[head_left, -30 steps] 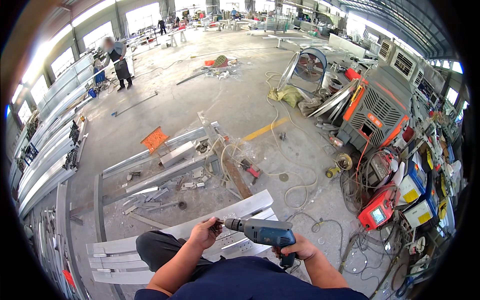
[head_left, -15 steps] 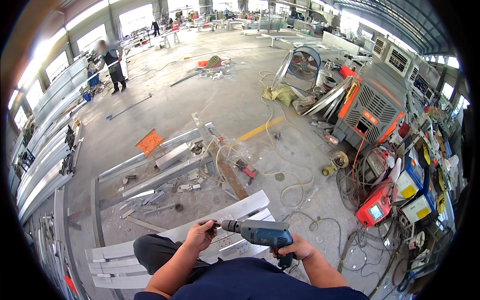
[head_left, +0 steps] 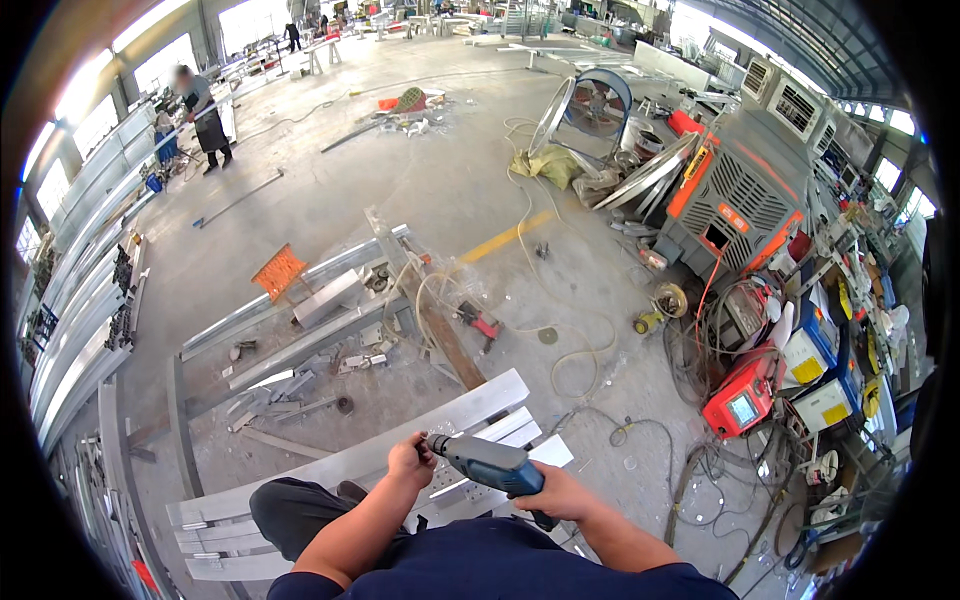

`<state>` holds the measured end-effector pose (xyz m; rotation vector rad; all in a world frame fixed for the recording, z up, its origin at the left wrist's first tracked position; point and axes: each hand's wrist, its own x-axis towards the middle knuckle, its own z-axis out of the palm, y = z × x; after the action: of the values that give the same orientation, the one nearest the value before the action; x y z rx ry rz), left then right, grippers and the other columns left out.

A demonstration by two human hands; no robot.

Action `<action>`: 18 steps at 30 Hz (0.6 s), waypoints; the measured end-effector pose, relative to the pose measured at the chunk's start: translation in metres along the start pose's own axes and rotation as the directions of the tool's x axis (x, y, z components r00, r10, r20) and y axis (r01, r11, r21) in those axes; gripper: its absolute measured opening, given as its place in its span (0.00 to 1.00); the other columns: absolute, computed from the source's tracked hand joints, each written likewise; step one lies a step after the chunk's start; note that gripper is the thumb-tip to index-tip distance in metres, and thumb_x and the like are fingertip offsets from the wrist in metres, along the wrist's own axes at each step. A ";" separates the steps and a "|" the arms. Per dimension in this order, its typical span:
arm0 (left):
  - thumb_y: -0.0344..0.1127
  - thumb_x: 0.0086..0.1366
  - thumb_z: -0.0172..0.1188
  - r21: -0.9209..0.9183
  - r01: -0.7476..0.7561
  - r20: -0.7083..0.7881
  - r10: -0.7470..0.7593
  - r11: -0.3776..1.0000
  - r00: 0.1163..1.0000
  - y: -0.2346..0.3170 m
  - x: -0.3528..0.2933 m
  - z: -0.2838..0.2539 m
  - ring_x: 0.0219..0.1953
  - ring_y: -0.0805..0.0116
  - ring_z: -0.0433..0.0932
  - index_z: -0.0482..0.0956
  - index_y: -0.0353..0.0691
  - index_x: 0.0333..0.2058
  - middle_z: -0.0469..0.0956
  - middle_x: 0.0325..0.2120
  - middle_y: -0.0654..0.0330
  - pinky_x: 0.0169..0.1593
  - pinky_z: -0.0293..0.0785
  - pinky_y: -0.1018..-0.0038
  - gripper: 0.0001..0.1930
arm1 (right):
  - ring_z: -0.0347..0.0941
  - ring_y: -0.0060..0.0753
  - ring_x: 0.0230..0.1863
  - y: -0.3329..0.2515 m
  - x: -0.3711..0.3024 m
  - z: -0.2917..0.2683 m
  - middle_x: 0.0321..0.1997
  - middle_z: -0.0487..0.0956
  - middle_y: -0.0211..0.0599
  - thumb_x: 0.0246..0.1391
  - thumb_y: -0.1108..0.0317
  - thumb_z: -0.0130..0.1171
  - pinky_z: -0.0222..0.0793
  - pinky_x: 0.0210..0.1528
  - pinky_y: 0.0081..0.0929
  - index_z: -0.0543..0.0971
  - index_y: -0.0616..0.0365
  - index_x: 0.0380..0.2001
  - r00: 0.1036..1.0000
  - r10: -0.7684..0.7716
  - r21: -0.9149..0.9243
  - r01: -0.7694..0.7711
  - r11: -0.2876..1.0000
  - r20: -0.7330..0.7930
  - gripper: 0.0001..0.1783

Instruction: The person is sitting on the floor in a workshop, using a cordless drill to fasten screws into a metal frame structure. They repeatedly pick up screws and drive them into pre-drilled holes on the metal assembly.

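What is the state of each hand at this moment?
Left hand: closed at the chuck; whether it holds anything cannot be told.
Right hand: closed, holding the drill.

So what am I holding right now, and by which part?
Your right hand holds the drill by its handle. Your left hand is at the chuck; its hold cannot be told.

R hand (head_left: pixel 545 490) grips blue drill (head_left: pixel 488 462) by its handle; L hand (head_left: pixel 408 464) at the chuck (head_left: pixel 438 444), fingers bunched, can't tell on what. Pale metal bars (head_left: pixel 478 398) below, nr bent knee (head_left: pixel 290 515). Red box (head_left: pixel 728 412) w/ lit screen (head_left: pixel 743 408) off R, blue fan (head_left: pixel 600 108) beyond, co-worker (head_left: pixel 207 125) in dk apron far L.
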<state>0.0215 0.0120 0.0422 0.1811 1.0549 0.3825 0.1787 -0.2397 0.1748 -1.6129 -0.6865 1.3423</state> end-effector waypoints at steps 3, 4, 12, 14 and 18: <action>0.33 0.68 0.51 -0.147 0.013 -0.034 -0.019 0.989 0.999 -0.023 0.065 -0.032 0.22 0.67 0.72 0.76 0.40 0.31 0.74 0.23 0.62 0.27 0.70 0.71 0.07 | 0.78 0.38 0.45 0.001 0.018 0.015 0.44 0.81 0.46 0.39 0.62 0.69 0.72 0.50 0.32 0.73 0.57 0.57 0.988 0.098 -0.210 -0.121 0.970 -0.116 0.37; 0.31 0.68 0.50 -0.215 -0.025 -0.091 0.006 0.976 0.996 -0.029 0.101 -0.053 0.27 0.64 0.78 0.77 0.38 0.35 0.78 0.27 0.59 0.30 0.76 0.67 0.07 | 0.78 0.41 0.45 -0.005 0.026 0.024 0.44 0.81 0.48 0.39 0.60 0.69 0.71 0.51 0.33 0.73 0.57 0.57 0.983 0.137 -0.248 -0.163 0.955 -0.119 0.38; 0.34 0.67 0.52 -0.122 0.196 -0.274 -0.223 0.973 0.935 -0.116 0.145 -0.118 0.27 0.59 0.79 0.75 0.37 0.33 0.78 0.26 0.56 0.34 0.79 0.60 0.08 | 0.77 0.63 0.41 0.009 0.060 0.058 0.38 0.81 0.58 0.41 0.63 0.65 0.73 0.47 0.47 0.69 0.53 0.61 0.951 0.284 -0.634 -0.296 0.714 -0.124 0.39; 0.34 0.67 0.53 -0.050 0.285 -0.353 -0.284 0.957 0.891 -0.133 0.145 -0.136 0.27 0.57 0.78 0.75 0.36 0.33 0.78 0.26 0.55 0.33 0.78 0.59 0.08 | 0.78 0.63 0.39 0.020 0.068 0.062 0.35 0.81 0.58 0.41 0.63 0.65 0.74 0.45 0.48 0.68 0.53 0.61 0.938 0.339 -0.714 -0.289 0.638 -0.077 0.39; 0.34 0.65 0.53 0.204 0.331 -0.421 -0.222 0.921 0.879 -0.152 0.167 -0.197 0.26 0.55 0.78 0.75 0.35 0.32 0.78 0.26 0.53 0.32 0.78 0.57 0.08 | 0.78 0.63 0.35 0.034 0.090 0.075 0.29 0.81 0.57 0.41 0.63 0.65 0.74 0.42 0.50 0.66 0.55 0.63 0.945 0.324 -0.790 -0.171 0.590 0.037 0.41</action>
<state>-0.0443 -0.0703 -0.2381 0.1969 1.5099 0.0029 0.1257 -0.1561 0.1031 -2.3708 -1.3340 1.4991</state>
